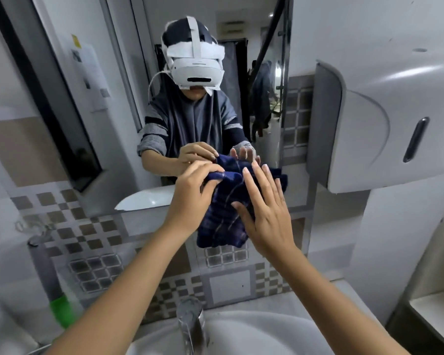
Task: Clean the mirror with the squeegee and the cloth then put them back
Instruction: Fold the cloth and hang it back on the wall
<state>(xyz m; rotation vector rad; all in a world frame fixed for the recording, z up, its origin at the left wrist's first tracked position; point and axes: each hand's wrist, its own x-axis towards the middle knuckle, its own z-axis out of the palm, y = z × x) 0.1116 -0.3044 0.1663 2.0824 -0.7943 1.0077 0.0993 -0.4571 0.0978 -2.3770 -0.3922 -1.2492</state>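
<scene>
While both bare arms reach forward over the basin (241,329), a dark blue cloth (223,213) hangs bunched between the two hands in front of the mirror (113,73). The left hand (190,198) has its fingers curled closed on the upper left part of the cloth, pinching the fabric. The right hand (267,216) lies flat against the cloth's right side, fingers extended and slightly spread, thumb pressed on the fabric. The mirror reflects the hands, the cloth and a person wearing a white headset (196,65). A squeegee (50,275), grey with a green band, stands at the left, beside the tiled wall (92,237). A chrome tap (190,321) rises below the arms; a white dispenser (379,124) is mounted at the right.
</scene>
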